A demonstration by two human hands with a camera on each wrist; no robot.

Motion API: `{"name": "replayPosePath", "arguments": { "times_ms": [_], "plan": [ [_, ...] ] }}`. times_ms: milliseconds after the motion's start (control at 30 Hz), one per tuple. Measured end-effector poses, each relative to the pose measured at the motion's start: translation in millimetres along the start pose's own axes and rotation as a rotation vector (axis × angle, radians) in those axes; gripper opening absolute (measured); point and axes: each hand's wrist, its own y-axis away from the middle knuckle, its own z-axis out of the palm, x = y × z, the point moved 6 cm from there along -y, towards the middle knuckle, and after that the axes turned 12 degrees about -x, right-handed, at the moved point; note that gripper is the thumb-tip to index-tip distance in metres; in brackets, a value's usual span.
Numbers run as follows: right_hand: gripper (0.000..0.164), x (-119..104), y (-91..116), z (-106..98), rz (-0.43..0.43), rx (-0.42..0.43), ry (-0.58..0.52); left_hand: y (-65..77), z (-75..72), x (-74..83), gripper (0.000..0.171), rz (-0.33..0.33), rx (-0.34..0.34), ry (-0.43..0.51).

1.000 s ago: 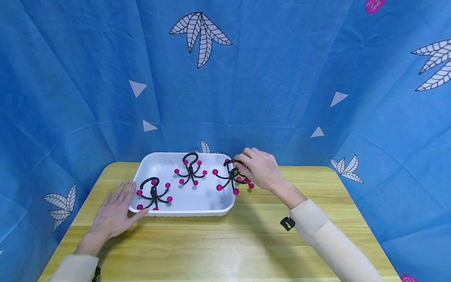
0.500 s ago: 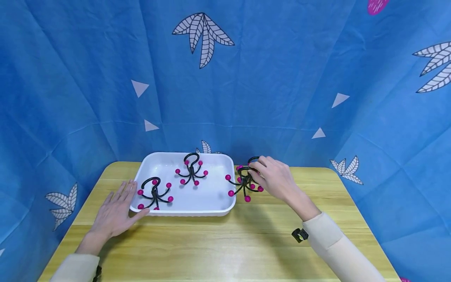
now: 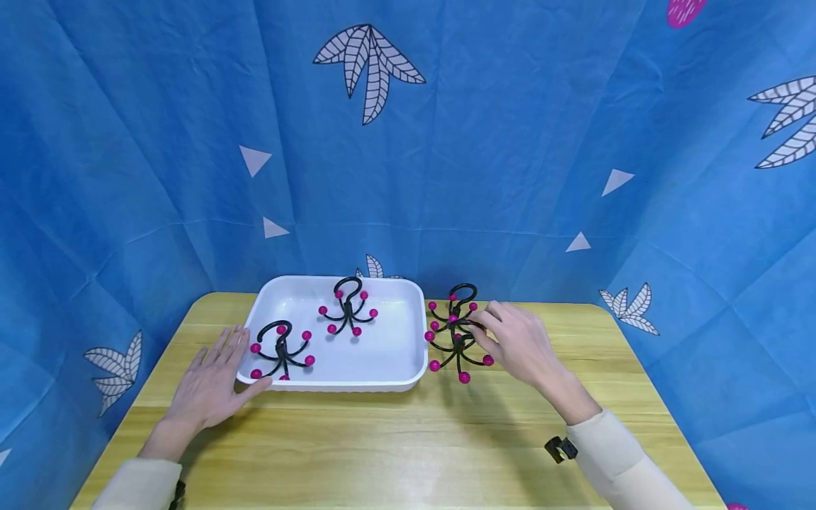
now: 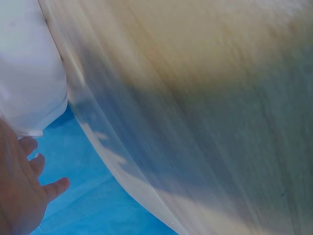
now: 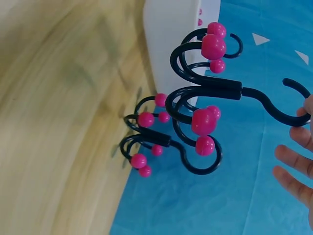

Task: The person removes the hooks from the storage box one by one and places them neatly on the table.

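Note:
Between thumb and fingertips, my right hand (image 3: 519, 343) pinches the curved top of a black multi-arm hanging hook (image 3: 458, 348) with pink ball tips. This hook hangs upright off the tray's right side; in the right wrist view the held hook (image 5: 215, 89) is raised above the table. Just behind it, a second hanging hook (image 3: 455, 309) stands on the table, partly overlapped. Two more, a front-left hook (image 3: 281, 348) and a back hook (image 3: 347, 312), stand inside the white tray (image 3: 344, 387). My left hand (image 3: 204, 397) rests with straight fingers against the tray's left edge, thumb at its front corner.
A wooden table (image 3: 357, 453) carries everything, and its back edge meets a blue patterned curtain (image 3: 510, 142). The tray's rim stands up between the hooks inside and those on the right. Table surface extends in front of the tray.
My right hand has carried its hanging hook rightward and toward me, from over the tray's right rim to beside the tray. The standing hook behind now shows more. My left hand stays put.

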Motion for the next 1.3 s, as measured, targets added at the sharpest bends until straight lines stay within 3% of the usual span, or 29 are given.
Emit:
{"name": "replayPosePath", "arguments": {
  "times_ms": [233,367,567,833,1300],
  "plan": [
    [0.011,-1,14,7,0.017,-0.001,-0.013,0.0,-0.4,0.3,0.110,-0.001,-0.002,-0.003],
    [0.021,-2,22,12,0.024,-0.010,-0.005,0.3,0.4,0.1,0.110,0.003,0.003,-0.005],
    [0.012,-4,31,22,0.041,-0.035,-0.002,0.0,0.5,-0.1,0.111,-0.004,-0.015,0.009],
    [0.016,-2,46,35,0.051,-0.046,-0.005,-0.2,-0.4,0.9,0.112,-0.016,-0.040,0.009],
    [0.012,1,51,42,0.070,-0.040,-0.026,-0.4,0.7,0.6,0.112,-0.020,-0.032,0.010]
  ]
}}
